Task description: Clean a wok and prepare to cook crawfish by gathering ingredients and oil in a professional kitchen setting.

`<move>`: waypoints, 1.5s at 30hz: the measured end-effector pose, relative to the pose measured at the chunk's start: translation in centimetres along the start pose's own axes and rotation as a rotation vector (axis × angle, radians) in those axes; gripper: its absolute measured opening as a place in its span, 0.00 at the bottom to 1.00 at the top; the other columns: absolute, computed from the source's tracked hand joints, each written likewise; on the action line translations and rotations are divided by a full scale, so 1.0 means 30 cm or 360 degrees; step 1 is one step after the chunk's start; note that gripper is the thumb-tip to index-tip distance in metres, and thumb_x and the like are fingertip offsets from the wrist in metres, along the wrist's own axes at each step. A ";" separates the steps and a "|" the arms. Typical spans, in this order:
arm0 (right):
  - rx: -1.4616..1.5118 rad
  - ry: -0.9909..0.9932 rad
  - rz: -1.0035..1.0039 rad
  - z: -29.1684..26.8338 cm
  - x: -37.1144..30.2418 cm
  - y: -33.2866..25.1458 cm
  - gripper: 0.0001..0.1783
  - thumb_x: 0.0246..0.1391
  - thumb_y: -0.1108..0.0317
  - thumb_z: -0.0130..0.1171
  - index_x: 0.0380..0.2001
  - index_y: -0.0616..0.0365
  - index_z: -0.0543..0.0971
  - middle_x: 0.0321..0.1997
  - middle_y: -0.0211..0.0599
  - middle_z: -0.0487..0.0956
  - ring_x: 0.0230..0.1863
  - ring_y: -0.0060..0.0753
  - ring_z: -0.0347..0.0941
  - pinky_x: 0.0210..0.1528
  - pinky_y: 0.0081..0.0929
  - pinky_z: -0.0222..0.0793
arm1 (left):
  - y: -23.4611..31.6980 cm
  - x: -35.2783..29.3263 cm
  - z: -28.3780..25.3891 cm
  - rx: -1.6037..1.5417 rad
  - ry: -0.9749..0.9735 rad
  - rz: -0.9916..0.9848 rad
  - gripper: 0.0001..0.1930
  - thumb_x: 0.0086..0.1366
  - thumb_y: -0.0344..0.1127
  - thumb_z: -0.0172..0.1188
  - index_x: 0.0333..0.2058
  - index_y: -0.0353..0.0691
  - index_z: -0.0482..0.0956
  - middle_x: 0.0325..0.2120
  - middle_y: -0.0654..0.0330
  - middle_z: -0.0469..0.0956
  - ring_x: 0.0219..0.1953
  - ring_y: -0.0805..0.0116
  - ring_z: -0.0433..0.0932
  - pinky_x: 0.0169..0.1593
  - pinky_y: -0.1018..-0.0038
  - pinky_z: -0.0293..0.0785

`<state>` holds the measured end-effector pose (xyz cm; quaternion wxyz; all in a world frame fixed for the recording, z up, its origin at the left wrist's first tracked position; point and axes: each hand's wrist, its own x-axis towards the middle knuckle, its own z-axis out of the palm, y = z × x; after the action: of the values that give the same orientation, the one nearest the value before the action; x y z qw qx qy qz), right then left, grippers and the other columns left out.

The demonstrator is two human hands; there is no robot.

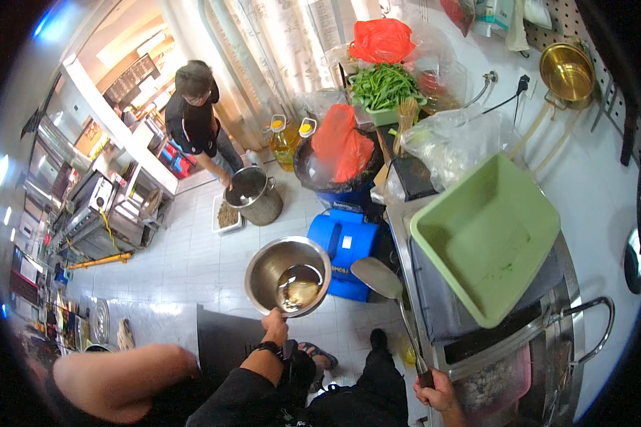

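Observation:
A round stainless steel bowl (265,269) hangs out in front of me over the floor, with some clear brownish liquid pooled in its bottom. My left hand (275,327) grips its near rim, fingers closed. At the lower right, my right hand (438,393) is wrapped round the dark handle of a metal wok spatula (377,277). The spatula points forward, its blade right of the bowl and not touching it. Beside its shaft stands the metal sink counter (397,245).
A tilted green tub (470,285) rests over the sink by a curved tap (609,306). A blue machine (345,249) sits on the floor ahead. Beyond, a person (192,114) bends over a steel pot (260,206). Someone's bare limb (128,377) shows at left.

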<state>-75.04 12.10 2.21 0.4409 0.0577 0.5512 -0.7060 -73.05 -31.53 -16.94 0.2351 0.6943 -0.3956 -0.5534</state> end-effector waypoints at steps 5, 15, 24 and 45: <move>-0.0263 -0.0108 0.0099 -0.014 0.195 -0.174 0.10 0.34 0.80 0.47 0.27 0.64 0.65 0.17 0.31 0.66 0.12 0.17 0.58 0.12 0.16 0.53 | 0.111 0.170 0.022 -0.0137 0.0212 0.0058 0.07 0.38 0.24 0.54 0.20 0.26 0.70 0.16 0.57 0.69 0.13 0.70 0.67 0.14 0.74 0.59; -0.0436 0.0074 0.0344 0.160 0.533 -0.383 0.11 0.31 0.80 0.45 0.25 0.61 0.65 0.15 0.33 0.65 0.10 0.21 0.59 0.10 0.18 0.52 | 0.274 0.358 0.362 -0.0402 0.0346 0.0382 0.10 0.39 0.29 0.57 0.19 0.27 0.70 0.14 0.60 0.68 0.14 0.71 0.66 0.16 0.72 0.61; -0.0385 0.0069 0.0110 0.155 0.804 -0.407 0.11 0.32 0.80 0.45 0.26 0.61 0.65 0.15 0.33 0.65 0.11 0.19 0.58 0.10 0.17 0.51 | 0.595 0.499 0.404 0.0007 -0.0010 0.0550 0.11 0.42 0.31 0.53 0.24 0.28 0.75 0.20 0.53 0.74 0.18 0.65 0.72 0.22 0.70 0.66; 0.0129 0.0970 -0.0563 1.097 1.575 -0.783 0.10 0.41 0.77 0.48 0.31 0.59 0.64 0.14 0.29 0.63 0.10 0.18 0.57 0.10 0.17 0.52 | 1.391 0.942 1.350 0.0480 -0.1382 0.0608 0.05 0.43 0.29 0.57 0.15 0.34 0.72 0.11 0.60 0.70 0.12 0.73 0.67 0.16 0.76 0.63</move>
<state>-106.40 -41.51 5.18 0.1243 0.1868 0.6306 -0.7430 -121.66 -73.95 -12.73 0.0427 0.3411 -0.6527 -0.6752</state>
